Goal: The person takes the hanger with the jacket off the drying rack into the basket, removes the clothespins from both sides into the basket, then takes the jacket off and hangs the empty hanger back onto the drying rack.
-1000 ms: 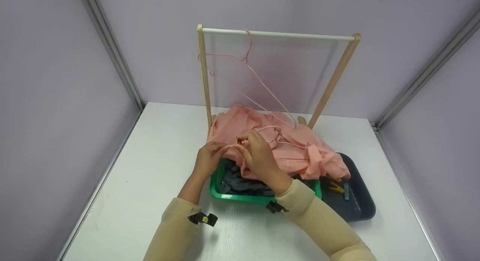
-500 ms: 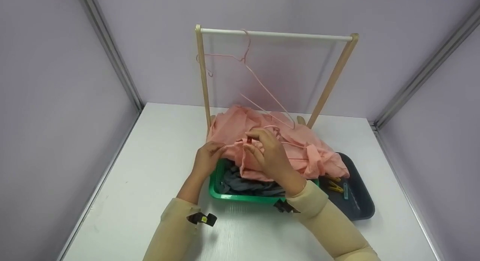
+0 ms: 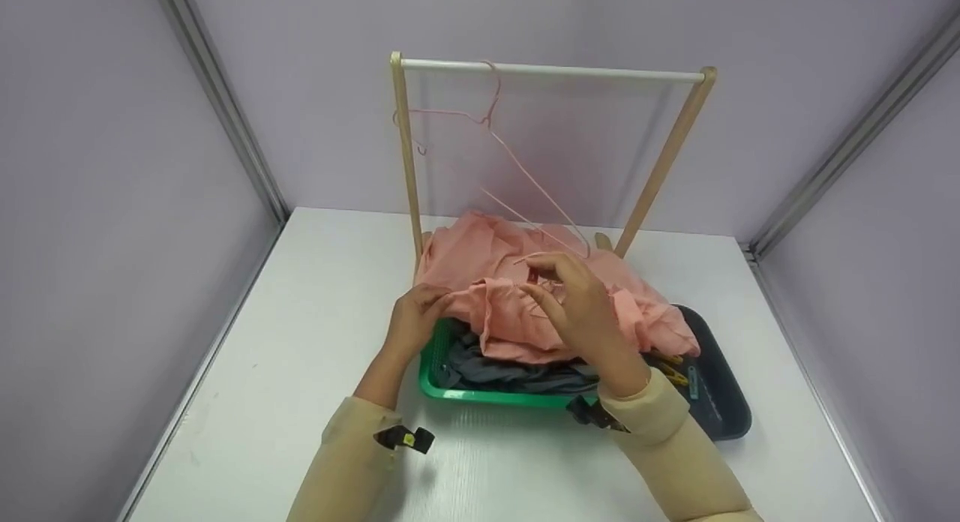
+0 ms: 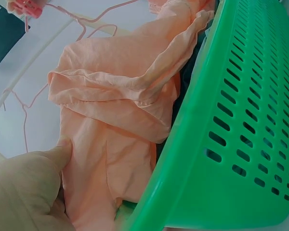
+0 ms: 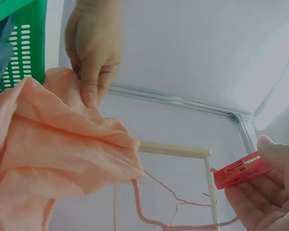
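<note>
A pink garment (image 3: pixel 469 244) lies bunched over the green basket (image 3: pixel 495 397) and beyond its far side. My left hand (image 3: pixel 410 318) pinches the garment's left edge between thumb and fingers. In the right wrist view, a red clothespin (image 5: pixel 241 171) is pinched in my right hand (image 5: pixel 272 192), apart from the cloth. From the head view, my right hand hovers over the garment, mostly covering the clothespin and a pink hanger that lies on the cloth. Dark grey cloth (image 3: pixel 510 373) fills the basket under the garment.
Behind the basket stands a wooden rack with a white rail (image 3: pixel 592 71), from which a pink hanger (image 3: pixel 529 175) hangs. A dark tray (image 3: pixel 726 398) at the right holds yellow clothespins (image 3: pixel 675 376) and a blue clothespin (image 3: pixel 693 383). Pale walls enclose the white table (image 3: pixel 255 402).
My right hand has moved to the right with the red clothespin, away from the left hand and the garment's edge. The left hand keeps its pinch in the same place.
</note>
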`<state>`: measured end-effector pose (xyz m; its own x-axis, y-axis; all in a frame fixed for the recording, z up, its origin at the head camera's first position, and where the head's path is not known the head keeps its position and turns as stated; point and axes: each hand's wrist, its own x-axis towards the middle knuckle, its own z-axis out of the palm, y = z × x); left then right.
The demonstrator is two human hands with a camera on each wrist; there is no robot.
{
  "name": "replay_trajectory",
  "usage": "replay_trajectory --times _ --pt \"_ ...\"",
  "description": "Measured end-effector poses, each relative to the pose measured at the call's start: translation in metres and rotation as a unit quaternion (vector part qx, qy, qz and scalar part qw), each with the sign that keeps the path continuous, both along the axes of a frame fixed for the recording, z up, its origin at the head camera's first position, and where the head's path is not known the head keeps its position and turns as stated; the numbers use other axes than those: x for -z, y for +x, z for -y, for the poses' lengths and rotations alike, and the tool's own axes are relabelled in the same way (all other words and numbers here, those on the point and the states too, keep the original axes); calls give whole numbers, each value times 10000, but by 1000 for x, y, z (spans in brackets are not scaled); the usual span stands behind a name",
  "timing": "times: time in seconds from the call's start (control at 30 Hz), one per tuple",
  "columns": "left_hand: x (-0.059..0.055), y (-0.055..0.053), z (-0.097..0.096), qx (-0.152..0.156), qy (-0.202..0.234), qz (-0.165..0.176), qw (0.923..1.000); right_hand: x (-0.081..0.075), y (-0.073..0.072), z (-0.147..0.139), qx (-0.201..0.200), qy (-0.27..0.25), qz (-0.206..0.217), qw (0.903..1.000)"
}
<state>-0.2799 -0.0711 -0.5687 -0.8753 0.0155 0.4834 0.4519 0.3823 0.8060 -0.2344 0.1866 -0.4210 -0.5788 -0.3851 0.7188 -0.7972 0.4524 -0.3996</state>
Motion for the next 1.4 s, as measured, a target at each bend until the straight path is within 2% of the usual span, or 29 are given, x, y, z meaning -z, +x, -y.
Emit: replay_trajectory --times 0.2,0.5,0.77,0.83,1.0,1.4 --pt "0 0 1 20 36 105 9999 -11 5 -19 205 5 201 9996" --pt "-1 0 2 15 -19 27 10000 -20 9 -49 523 -41 618 9967" --pt "-2 2 2 -95 31 390 9992 -22 8 -79 832 -133 701 9940" --pt "-2 2 2 -109 7 385 9992 -21 8 -88 973 -110 743 9924" --pt "-1 3 2 -162 -36 352 9992 -20 9 -110 1448 -5 1169 9825" --pt "-2 3 2 -127 73 403 9991 -14 13 -157 2405 -7 2014 9495"
